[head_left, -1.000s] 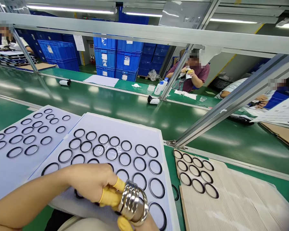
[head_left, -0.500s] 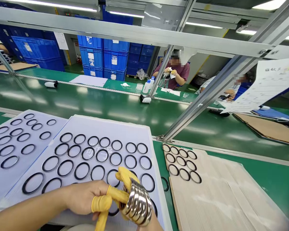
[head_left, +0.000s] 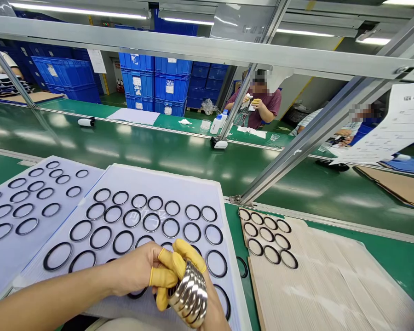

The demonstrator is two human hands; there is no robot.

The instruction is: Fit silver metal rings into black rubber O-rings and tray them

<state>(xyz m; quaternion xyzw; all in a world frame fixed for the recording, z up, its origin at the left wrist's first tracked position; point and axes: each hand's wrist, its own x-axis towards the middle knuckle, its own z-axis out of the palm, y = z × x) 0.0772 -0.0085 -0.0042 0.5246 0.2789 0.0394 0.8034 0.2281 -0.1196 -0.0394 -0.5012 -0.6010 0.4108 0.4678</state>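
Note:
A stack of several shiny metal rings [head_left: 189,296] is gripped by my right hand [head_left: 210,294], whose yellow-covered fingers curl over its far side. My left hand [head_left: 146,271] comes in from the left, its yellow-covered fingers bent together against the stack's left end. Part of those fingertips is hidden by the rings. Under both hands lies a white sheet [head_left: 196,186] bearing rows of black-edged rings [head_left: 206,263]; my hands and forearm cover some of them.
On the left is another white sheet [head_left: 93,181] with rings. To the right, a tan board [head_left: 317,276] carries several rings at its far left corner, and one ring [head_left: 245,266] lies beside it. A slanted metal post [head_left: 279,161] rises behind. Co-workers sit across the green bench.
My left fingers have shifted from inside the ring stack to a closer pinch at its left end. The stack has tilted and moved slightly left. The camera view has swung a little left.

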